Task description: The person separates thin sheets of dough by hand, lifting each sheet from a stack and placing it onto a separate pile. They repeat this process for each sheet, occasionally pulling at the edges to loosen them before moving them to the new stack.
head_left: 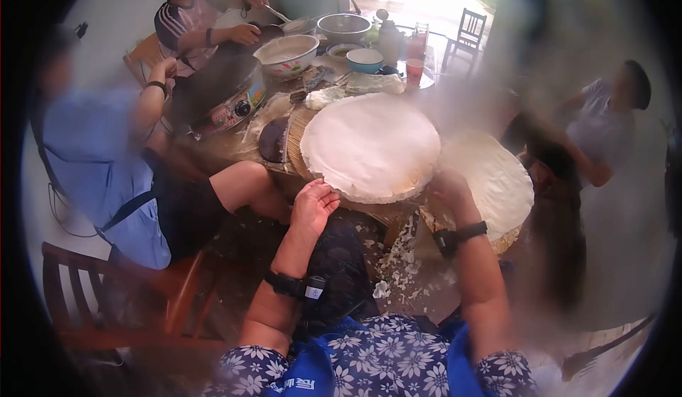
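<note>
A large, pale, thin round pancake lies on top of a thick round stack on the table in front of me. My left hand is closed at its near left edge, thumb and fingers pinched together on the rim. At the near right edge, my right hand is curled against the rim, its fingers partly hidden and hazy. To the right, a second pale round pancake rests on a woven straw mat. Part of another straw mat shows left of the stack, beside a dark rounded object.
Round griddles with a control knob stand at the left, near two seated people. Behind the stack are a patterned basin, a metal bowl, a blue bowl and a red cup. Pale crumbs litter the floor. Another person is at the right.
</note>
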A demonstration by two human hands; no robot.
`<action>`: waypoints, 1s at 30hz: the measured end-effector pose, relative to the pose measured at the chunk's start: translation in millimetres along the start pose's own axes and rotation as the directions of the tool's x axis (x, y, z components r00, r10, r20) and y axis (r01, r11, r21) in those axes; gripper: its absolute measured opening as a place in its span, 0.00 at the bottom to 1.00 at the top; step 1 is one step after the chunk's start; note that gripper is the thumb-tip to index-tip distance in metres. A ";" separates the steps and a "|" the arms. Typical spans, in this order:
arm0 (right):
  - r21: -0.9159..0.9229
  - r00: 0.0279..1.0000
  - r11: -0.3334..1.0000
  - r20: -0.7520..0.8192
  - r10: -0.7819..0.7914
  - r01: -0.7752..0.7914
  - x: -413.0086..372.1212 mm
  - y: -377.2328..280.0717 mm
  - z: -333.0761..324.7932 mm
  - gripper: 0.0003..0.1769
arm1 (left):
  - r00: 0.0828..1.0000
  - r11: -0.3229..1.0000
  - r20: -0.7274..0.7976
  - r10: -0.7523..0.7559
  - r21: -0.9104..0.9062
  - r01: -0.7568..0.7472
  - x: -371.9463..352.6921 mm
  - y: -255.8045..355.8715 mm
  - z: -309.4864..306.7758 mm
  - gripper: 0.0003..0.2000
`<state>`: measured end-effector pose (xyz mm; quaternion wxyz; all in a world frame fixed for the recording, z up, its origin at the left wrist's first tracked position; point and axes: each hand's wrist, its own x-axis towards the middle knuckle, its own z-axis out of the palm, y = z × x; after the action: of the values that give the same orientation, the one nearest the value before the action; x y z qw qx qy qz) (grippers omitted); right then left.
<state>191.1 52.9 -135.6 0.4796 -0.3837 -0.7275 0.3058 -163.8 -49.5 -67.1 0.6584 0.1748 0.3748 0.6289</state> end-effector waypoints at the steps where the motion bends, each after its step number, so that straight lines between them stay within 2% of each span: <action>1: 0.036 0.996 0.996 -0.020 0.083 -0.083 3.3 -13.7 1.9 0.03 | 1.000 1.000 -0.005 -0.007 -0.005 0.007 3.0 -0.4 -1.6 0.12; 2: 0.076 0.985 0.984 -0.041 0.166 -0.163 6.5 -27.7 3.8 0.03 | 1.000 1.000 0.000 -0.006 -0.009 0.006 3.6 -0.6 -0.8 0.12; 3: 0.183 0.939 0.926 -0.038 0.341 -0.329 8.8 -37.4 5.6 0.03 | 1.000 1.000 0.002 -0.004 -0.028 0.004 5.4 0.2 0.3 0.12; 6: 0.322 0.848 0.806 -0.020 0.530 -0.497 11.7 -66.4 9.8 0.03 | 1.000 0.995 0.010 -0.015 -0.095 0.016 9.0 2.7 7.3 0.07; 8: 0.417 0.853 0.776 -0.006 0.523 -0.473 7.0 -73.7 6.0 0.04 | 0.995 0.989 0.068 -0.069 -0.128 0.078 21.2 -3.5 5.4 0.05; 9: 0.443 0.819 0.742 -0.028 0.573 -0.503 8.1 -76.0 7.1 0.05 | 0.998 0.993 0.015 -0.065 -0.098 0.066 20.6 -1.4 16.5 0.06; 11: 0.502 0.743 0.668 -0.071 0.666 -0.550 10.3 -79.1 8.9 0.08 | 0.997 0.989 0.003 -0.082 -0.121 0.081 32.6 -2.2 21.3 0.07; 13: 0.499 0.736 0.654 -0.046 0.675 -0.569 12.8 -82.1 6.0 0.09 | 0.996 0.989 0.003 -0.089 -0.121 0.088 39.0 1.1 30.3 0.07; 14: 0.608 0.673 0.536 -0.005 0.740 -0.586 13.7 -88.5 5.4 0.09 | 0.995 0.989 -0.005 -0.095 -0.113 0.094 40.8 4.5 35.7 0.07; 18: 0.589 0.672 0.539 0.010 0.741 -0.603 14.0 -93.8 0.7 0.10 | 0.999 0.996 -0.013 -0.050 -0.078 0.048 53.9 21.6 50.3 0.07; 20: 0.595 0.672 0.522 0.040 0.740 -0.611 15.7 -93.4 0.5 0.10 | 0.999 0.997 0.033 -0.024 -0.073 0.026 61.4 33.2 52.7 0.06; 23: 0.565 0.687 0.567 0.000 0.726 -0.599 18.6 -114.4 2.1 0.10 | 0.997 0.997 0.068 0.024 -0.073 -0.019 61.7 50.4 59.9 0.08; 30: 0.662 0.664 0.476 0.045 0.747 -0.580 34.0 -93.5 16.1 0.10 | 0.995 0.997 0.090 0.034 -0.073 -0.028 68.6 67.2 53.9 0.11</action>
<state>143.0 32.2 -49.6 0.5069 -0.4894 -0.3066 0.6399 -177.2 39.3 -3.3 0.6707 0.1854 0.3188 0.6435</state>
